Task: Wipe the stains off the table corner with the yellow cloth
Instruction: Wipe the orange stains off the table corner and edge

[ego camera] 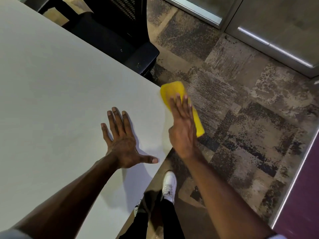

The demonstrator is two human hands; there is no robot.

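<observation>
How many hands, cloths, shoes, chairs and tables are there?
Hands: 2, left hand and right hand
Yellow cloth: 1
White shoe: 1
Black chair: 1
Table: 1
Total: 6

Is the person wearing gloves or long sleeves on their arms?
No gloves: the left hand and right hand are bare, and so are both forearms. Only a bit of pale short sleeve peeks in near each shoulder. No rings, watch or bracelets show.
</observation>
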